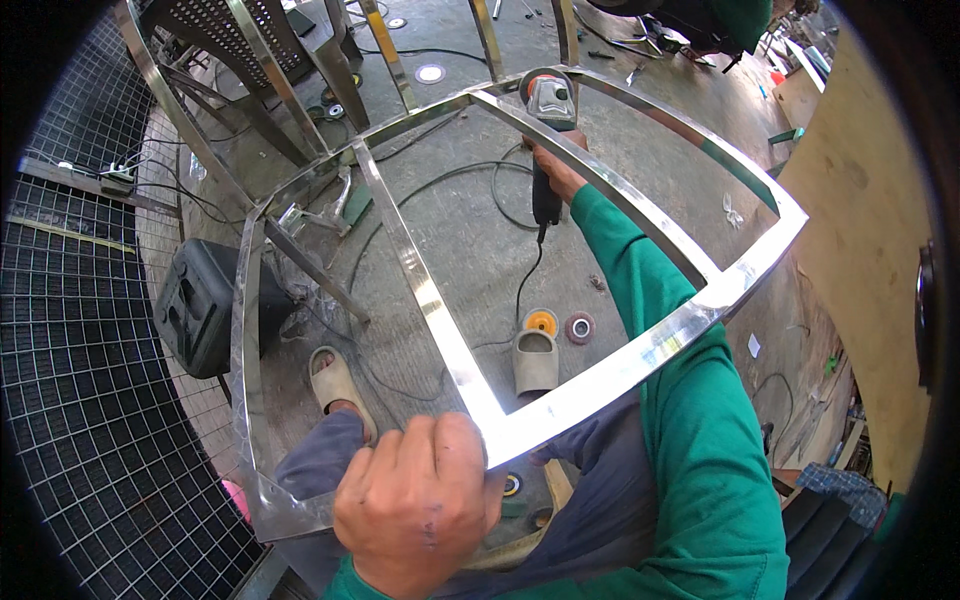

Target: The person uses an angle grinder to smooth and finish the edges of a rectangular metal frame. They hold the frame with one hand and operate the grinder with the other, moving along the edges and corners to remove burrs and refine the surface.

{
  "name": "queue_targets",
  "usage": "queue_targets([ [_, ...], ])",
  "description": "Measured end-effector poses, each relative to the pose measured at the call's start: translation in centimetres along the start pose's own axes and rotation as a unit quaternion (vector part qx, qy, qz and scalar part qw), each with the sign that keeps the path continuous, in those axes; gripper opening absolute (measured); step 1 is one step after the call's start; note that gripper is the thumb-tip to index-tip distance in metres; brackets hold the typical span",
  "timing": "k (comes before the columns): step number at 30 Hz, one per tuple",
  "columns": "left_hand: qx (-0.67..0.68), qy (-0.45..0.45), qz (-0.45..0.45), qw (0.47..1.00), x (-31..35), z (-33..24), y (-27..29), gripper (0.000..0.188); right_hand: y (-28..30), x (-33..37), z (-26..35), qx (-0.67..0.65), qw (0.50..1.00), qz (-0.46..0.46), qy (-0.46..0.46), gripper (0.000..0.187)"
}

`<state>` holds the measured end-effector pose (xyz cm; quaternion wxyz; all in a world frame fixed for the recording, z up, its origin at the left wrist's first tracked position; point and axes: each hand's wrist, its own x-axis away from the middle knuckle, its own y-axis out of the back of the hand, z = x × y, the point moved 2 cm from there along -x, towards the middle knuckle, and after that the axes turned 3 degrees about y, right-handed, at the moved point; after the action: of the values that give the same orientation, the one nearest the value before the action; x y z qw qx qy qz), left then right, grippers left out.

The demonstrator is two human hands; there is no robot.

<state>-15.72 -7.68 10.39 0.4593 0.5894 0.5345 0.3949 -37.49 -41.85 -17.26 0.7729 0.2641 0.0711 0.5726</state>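
From the left, past a black hard case (pixel 192 315) on the floor (pixel 450 245), we see the left hand (pixel 415 505) with its fingers curled tight over the near edge of a polished metal frame (pixel 427 288), which spans above the sandals (pixel 537 372). Further right, we find the right hand (pixel 562 165) with its fingers closed round an angle grinder (pixel 546 198), partly hidden behind a frame bar (pixel 632 210); the grinder's head (pixel 551 104) sits at the far rail (pixel 415 119), though we cannot tell whether its disc (pixel 533 80) touches.
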Motion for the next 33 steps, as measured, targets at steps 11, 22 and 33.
queue_targets([
  [11, -0.013, -0.016, -0.01, 1.0, -0.1, 0.0, -0.1, 0.04, -0.8, -1.0, 1.3, -0.05, 0.996, -0.026, 0.068, 0.029],
  [22, -0.014, -0.015, -0.023, 1.0, 0.1, 0.0, -0.3, 0.039, -1.1, 0.4, 1.0, -0.049, 0.988, -0.022, 0.142, 0.029],
  [33, -0.014, -0.012, -0.018, 1.0, 0.1, -0.1, -0.2, 0.04, -1.2, -1.4, -3.4, 0.028, 0.976, 0.03, 0.213, 0.035],
])
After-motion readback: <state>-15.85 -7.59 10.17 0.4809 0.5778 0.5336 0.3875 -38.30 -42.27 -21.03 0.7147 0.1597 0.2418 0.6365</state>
